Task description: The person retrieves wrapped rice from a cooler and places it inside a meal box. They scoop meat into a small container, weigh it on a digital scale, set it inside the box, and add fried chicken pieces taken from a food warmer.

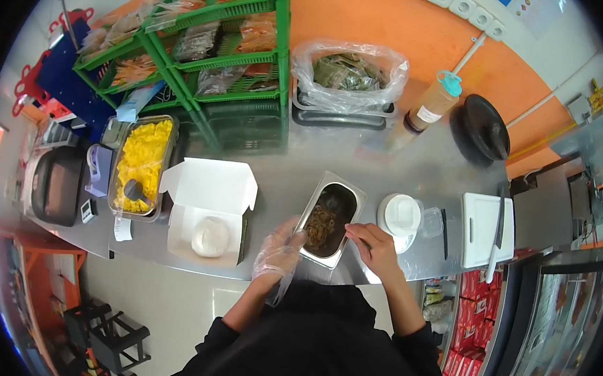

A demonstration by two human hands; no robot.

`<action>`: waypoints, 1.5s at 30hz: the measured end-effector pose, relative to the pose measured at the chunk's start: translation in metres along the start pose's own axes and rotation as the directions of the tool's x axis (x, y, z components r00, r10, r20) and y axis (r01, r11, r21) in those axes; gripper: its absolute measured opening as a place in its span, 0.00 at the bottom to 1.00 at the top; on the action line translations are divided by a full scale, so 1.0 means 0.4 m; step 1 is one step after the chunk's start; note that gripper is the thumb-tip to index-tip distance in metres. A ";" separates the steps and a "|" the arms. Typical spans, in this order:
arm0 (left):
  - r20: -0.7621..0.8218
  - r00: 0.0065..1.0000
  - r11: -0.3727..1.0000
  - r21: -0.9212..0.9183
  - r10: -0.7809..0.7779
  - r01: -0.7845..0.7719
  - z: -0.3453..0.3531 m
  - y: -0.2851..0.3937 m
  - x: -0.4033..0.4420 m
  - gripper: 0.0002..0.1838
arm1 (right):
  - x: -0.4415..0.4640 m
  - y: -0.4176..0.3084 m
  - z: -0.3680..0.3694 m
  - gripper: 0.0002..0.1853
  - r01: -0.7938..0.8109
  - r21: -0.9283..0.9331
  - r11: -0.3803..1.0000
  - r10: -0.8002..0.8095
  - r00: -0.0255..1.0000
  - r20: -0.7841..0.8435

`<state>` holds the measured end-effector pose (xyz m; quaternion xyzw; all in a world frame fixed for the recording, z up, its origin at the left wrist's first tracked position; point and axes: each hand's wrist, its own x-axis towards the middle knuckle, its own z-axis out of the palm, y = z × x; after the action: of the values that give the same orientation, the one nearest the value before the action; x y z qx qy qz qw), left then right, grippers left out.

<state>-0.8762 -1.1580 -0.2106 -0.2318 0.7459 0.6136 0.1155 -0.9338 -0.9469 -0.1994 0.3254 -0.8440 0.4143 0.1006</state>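
A steel food pan (338, 262) stands on the counter in front of me, with brown, shredded-looking food (320, 226) and dark liquid inside. My left hand (279, 251), in a clear plastic glove, is closed on the pan's left rim. My bare right hand (379, 251) is over the right rim, its fingers pinched together. Whatever they hold is too thin and dark to name. To the left, an open white takeaway box (211, 182) has a round white mound, apparently rice (210, 237), in its base.
At left are a tub of yellow food (143, 149) with a scoop and a tape dispenser (98, 170). Green racks (283, 54), a bag of leaves (350, 73), a sauce bottle (433, 103) and a black stone mortar (477, 130) line the back. White lids (402, 216) and a cutting board (479, 232) with a knife (500, 223) are right.
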 end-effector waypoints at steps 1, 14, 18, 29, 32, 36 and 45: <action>-0.012 1.000 1.000 -0.011 0.006 -0.006 -0.004 -0.006 0.009 0.20 | -0.010 0.011 0.018 0.07 -0.086 0.159 0.983 0.098 0.993 -0.071; -0.004 0.999 0.999 0.000 -0.044 0.044 0.017 -0.025 0.002 0.20 | -0.089 -0.040 -0.035 0.23 0.128 0.067 0.990 -0.143 0.937 0.319; -0.116 0.993 1.000 -0.001 0.000 -0.001 0.052 -0.025 -0.017 0.20 | -0.064 -0.025 -0.062 0.20 0.192 0.031 0.981 -0.195 0.967 0.162; -0.575 0.818 0.997 -0.056 0.010 -0.052 0.242 -0.017 -0.127 0.19 | -0.031 0.104 -0.093 0.10 0.254 0.367 0.895 -0.282 0.959 0.026; -0.688 0.724 0.998 -0.002 -0.049 0.065 0.281 0.001 -0.150 0.20 | -0.048 0.135 -0.093 0.10 0.259 0.529 0.808 -0.399 0.901 0.169; -0.687 0.723 0.998 -0.051 -0.069 0.046 0.321 0.015 -0.186 0.19 | -0.062 0.170 -0.132 0.09 0.236 0.527 0.817 -0.380 0.907 0.182; -0.689 0.716 0.994 -0.066 -0.108 0.086 0.326 0.030 -0.202 0.19 | -0.123 0.186 -0.112 0.04 0.285 0.556 0.781 -0.432 0.889 0.152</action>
<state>-0.8268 -1.0134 -0.1923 -0.4842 0.7130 0.4867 -0.1425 -0.9478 -0.8565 -0.2396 0.5495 -0.6277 0.5505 -0.0298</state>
